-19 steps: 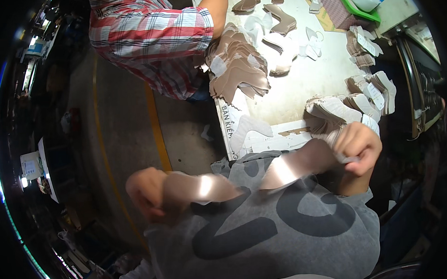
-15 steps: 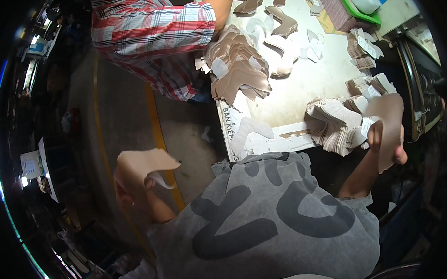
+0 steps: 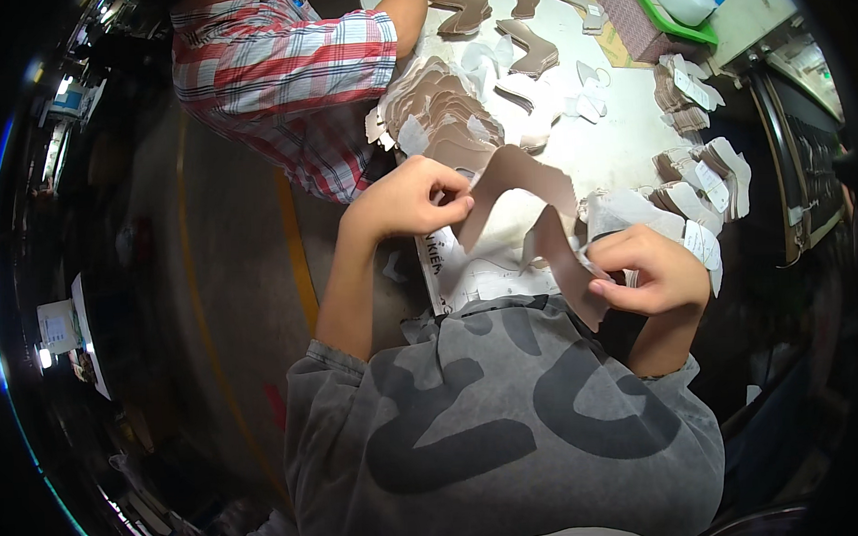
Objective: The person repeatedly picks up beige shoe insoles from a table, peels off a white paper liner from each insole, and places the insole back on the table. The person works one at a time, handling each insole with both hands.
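Note:
My left hand (image 3: 415, 199) pinches one end of a brown curved cut-out piece (image 3: 520, 175) held above the near edge of the white worktable (image 3: 623, 134). My right hand (image 3: 658, 271) grips another brown cut-out piece (image 3: 563, 263) by its lower end. The two pieces meet or overlap between my hands, in front of my grey printed sweatshirt (image 3: 510, 426). Whether they are joined cannot be told.
Stacks of brown and white cut-out pieces (image 3: 443, 116) cover the table, more at the right edge (image 3: 705, 178). A person in a red plaid shirt (image 3: 290, 79) works at the far left of the table. A green tray (image 3: 680, 13) and a pink box (image 3: 633, 20) stand at the back.
My hands were spread wide apart, left low by my side, right far out at the table's right edge. Both have come together above the table's near edge, each holding a brown piece.

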`<act>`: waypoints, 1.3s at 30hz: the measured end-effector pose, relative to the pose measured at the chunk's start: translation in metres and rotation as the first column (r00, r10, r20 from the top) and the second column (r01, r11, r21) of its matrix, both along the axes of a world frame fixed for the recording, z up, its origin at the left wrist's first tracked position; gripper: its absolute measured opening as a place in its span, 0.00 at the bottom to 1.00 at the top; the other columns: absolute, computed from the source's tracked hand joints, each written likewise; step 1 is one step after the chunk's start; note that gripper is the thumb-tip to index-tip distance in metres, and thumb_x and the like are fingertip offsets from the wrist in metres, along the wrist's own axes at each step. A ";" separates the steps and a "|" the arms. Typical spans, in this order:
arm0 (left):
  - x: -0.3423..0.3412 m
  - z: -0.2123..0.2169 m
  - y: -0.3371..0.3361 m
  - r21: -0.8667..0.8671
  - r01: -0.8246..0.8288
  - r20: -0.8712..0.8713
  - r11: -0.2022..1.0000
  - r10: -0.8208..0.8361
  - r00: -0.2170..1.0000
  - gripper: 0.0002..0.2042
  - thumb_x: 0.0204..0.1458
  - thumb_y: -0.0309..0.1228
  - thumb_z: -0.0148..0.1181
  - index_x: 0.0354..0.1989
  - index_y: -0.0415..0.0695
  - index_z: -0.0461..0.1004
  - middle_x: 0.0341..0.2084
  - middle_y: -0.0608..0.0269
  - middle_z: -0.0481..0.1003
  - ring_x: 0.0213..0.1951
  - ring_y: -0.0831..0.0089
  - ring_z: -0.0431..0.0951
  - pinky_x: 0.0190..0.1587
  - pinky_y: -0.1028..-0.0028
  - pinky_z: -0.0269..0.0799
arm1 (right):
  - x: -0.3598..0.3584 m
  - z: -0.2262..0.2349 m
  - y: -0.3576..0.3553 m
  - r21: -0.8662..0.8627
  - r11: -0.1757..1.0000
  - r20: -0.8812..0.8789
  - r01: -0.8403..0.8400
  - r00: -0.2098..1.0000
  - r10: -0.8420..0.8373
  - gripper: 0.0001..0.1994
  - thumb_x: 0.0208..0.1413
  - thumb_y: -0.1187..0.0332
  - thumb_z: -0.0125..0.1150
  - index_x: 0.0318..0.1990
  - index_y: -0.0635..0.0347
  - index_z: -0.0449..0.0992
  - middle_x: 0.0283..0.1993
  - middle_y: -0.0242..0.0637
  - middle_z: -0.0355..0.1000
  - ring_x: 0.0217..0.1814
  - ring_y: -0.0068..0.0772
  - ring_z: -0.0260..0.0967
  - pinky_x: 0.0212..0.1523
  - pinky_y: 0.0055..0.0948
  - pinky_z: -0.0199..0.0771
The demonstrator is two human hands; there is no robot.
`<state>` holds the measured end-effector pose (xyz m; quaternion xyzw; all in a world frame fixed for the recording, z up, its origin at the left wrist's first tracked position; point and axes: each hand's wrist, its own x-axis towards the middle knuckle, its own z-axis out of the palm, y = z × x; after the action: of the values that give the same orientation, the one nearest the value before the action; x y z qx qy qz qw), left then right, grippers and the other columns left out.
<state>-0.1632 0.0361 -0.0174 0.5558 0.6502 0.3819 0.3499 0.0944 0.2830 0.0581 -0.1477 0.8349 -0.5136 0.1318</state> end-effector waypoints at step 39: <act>0.125 -0.097 -0.061 -0.173 -0.681 -0.130 0.712 0.669 0.732 0.13 0.60 0.33 0.67 0.46 0.35 0.79 0.41 0.51 0.80 0.43 0.59 0.81 0.47 0.66 0.77 | -0.071 -0.154 -0.053 0.128 0.831 -0.040 0.541 0.840 -0.540 0.14 0.65 0.66 0.62 0.54 0.61 0.77 0.45 0.42 0.75 0.39 0.32 0.73 0.40 0.31 0.75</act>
<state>-0.0379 -0.0253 -0.1149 0.2509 0.8541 0.3967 0.2238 0.0231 0.2296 -0.0961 0.1029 0.8754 -0.4723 -0.0099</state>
